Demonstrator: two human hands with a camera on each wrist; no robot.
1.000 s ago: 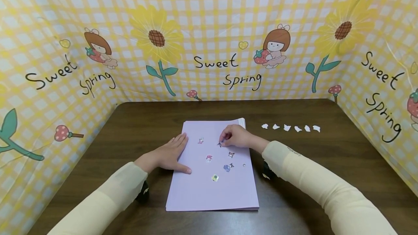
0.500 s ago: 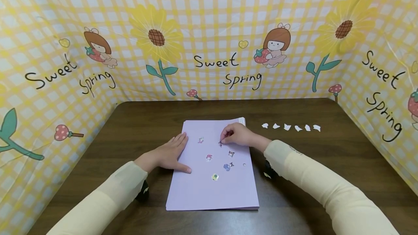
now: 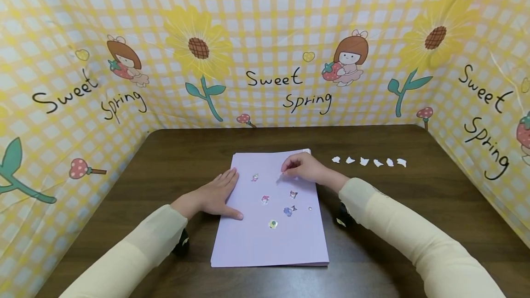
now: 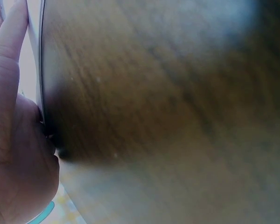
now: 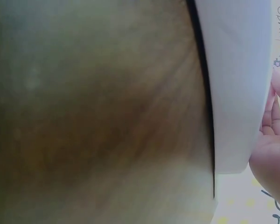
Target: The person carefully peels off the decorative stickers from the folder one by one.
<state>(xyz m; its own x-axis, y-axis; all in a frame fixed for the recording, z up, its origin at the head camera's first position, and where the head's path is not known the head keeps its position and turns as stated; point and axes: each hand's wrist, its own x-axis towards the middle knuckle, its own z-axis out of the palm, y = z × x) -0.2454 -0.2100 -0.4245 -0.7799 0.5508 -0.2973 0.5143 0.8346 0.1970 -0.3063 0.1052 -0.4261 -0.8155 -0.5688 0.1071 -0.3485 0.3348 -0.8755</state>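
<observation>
My left hand (image 3: 213,194) lies spread on the left edge of a lilac sheet stack (image 3: 244,247); the left wrist view shows part of that hand (image 4: 14,126) at its left border. Over the stack's upper right, my right hand (image 3: 304,169) pinches a small sticker (image 3: 279,178), pale from this side, between thumb and finger. In the right wrist view the sticker (image 5: 278,63) shows dark markings by the fingertips. Below it lie a dark-eared sticker (image 3: 293,194) and a blue one (image 3: 288,211). Pink (image 3: 265,200), pink-green (image 3: 254,177) and yellow-green (image 3: 273,224) stickers are further left.
Several white scraps (image 3: 363,162) lie in a row on the brown table (image 3: 372,233), right of the stack. A tiny round piece (image 3: 310,209) sits near the stack's right edge. Patterned yellow-checked cloth (image 3: 265,49) stands behind and at both sides.
The right hand has lifted the dark sticker off the sheet and moved slightly up and right with it. My left hand has stayed in place.
</observation>
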